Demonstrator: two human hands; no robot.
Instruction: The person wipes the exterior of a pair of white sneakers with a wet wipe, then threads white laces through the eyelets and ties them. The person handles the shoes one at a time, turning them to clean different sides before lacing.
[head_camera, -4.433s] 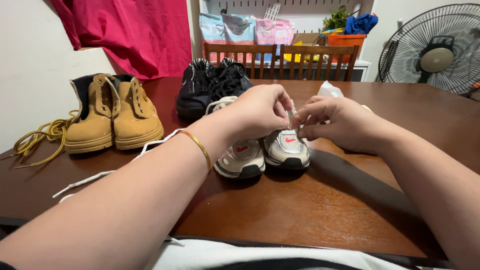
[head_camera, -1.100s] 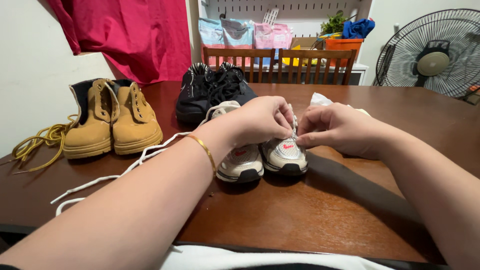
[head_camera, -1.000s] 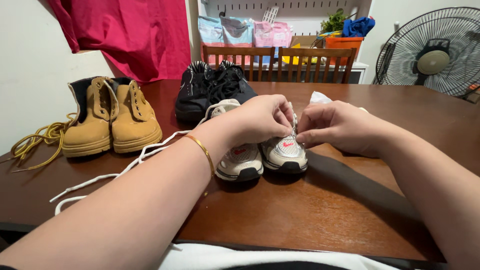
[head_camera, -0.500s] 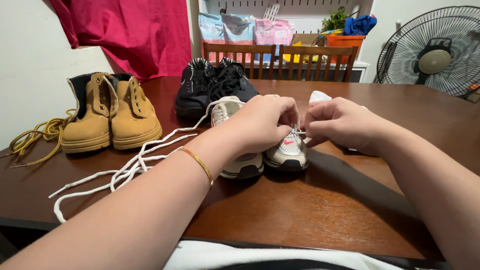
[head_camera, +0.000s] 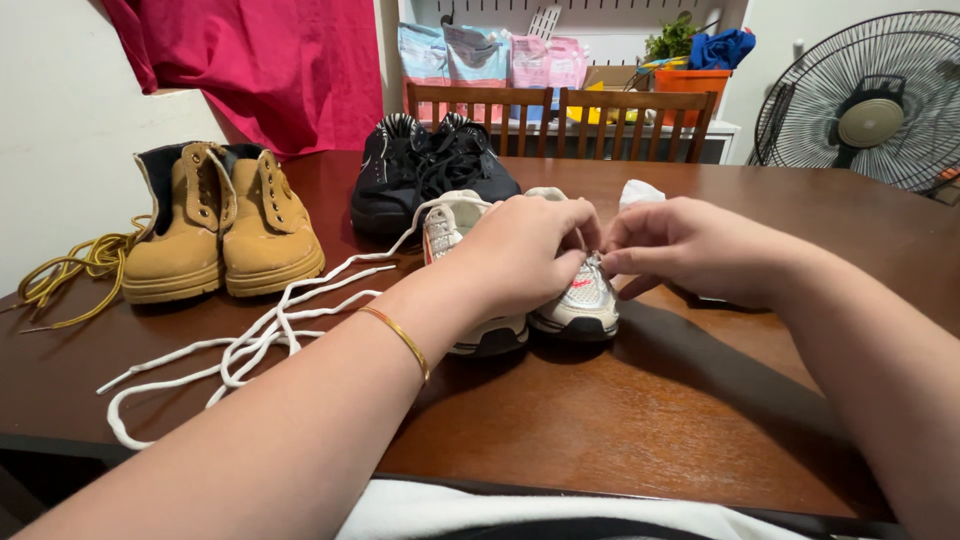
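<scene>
A pair of small white and silver sneakers (head_camera: 585, 300) stands mid-table, toes toward me. My left hand (head_camera: 520, 255) rests over the right-hand sneaker, fingers curled on its lacing area. My right hand (head_camera: 690, 245) pinches something at the same shoe's eyelets, thumb against forefinger; the lace end itself is too small to make out. A long white shoelace (head_camera: 270, 325) trails from the left sneaker's collar across the table to the left in loose loops. A gold bangle sits on my left wrist.
Tan work boots (head_camera: 215, 225) stand at the left with a yellow lace (head_camera: 70, 270) heaped beside them. Black sneakers (head_camera: 430, 175) sit behind the white pair. Crumpled white paper (head_camera: 640, 192), two wooden chairs (head_camera: 560, 120) and a standing fan (head_camera: 870, 95) lie beyond.
The white lace has been drawn out further, lying in more loops on the left of the table. Both hands have stayed on the right-hand sneaker, shifting slightly.
</scene>
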